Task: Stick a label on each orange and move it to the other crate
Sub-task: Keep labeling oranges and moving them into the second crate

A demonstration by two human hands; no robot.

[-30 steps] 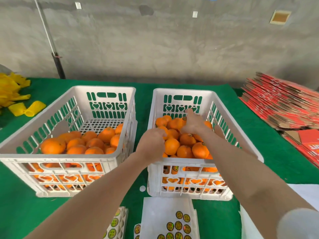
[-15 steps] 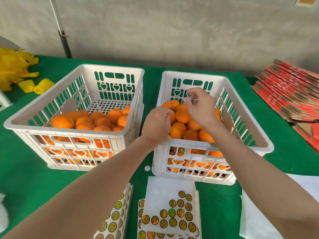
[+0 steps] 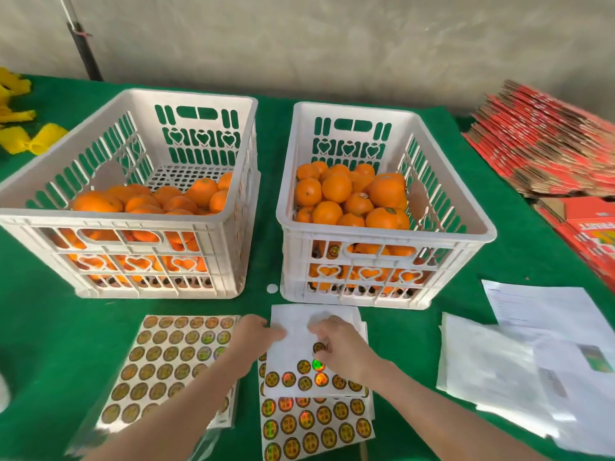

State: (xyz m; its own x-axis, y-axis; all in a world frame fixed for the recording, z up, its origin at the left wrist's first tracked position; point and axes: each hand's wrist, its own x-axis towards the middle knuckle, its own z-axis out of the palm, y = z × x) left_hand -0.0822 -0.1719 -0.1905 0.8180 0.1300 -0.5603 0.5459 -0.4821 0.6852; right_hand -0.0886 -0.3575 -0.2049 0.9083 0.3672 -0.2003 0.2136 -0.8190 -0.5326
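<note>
Nearest edge: both forearms reach in from below over the green cloth [image 3: 40, 344]; under them a full label sheet [image 3: 316, 424] with rows of round gold labels, and to its left a second stack of full sheets [image 3: 166, 361], partly under the left forearm.

On top of the near sheet lies a part-used sheet [image 3: 299, 331], upper half bare white, labels left only along its lower rows; right hand [image 3: 342, 352] is over its middle, thumb and forefinger curled and pinching one round label [image 3: 319, 347] at the top of the remaining rows; the label sits right at the fingertips, on or just off the backing, cannot tell which.

Left hand [image 3: 256, 337] rests at the sheet's left edge, fingertips on the paper; whether it pinches the edge or only presses it flat cannot be told.

To the right, loose white papers [image 3: 499, 371]; a small white disc [image 3: 272, 288] lies on the cloth between the crates' front corners.

Further on, two white slotted crates side by side, well apart from both hands: left crate [image 3: 133, 216] partly filled with oranges [image 3: 149, 201]; right crate [image 3: 382, 236] piled higher with oranges [image 3: 336, 188], one round label showing through its front wall.

Far left, yellow foam nets [image 3: 20, 141]; far right, flattened red cartons [image 3: 549, 141]; behind, a grey wall [image 3: 332, 44] and a dark pole [image 3: 83, 44].
</note>
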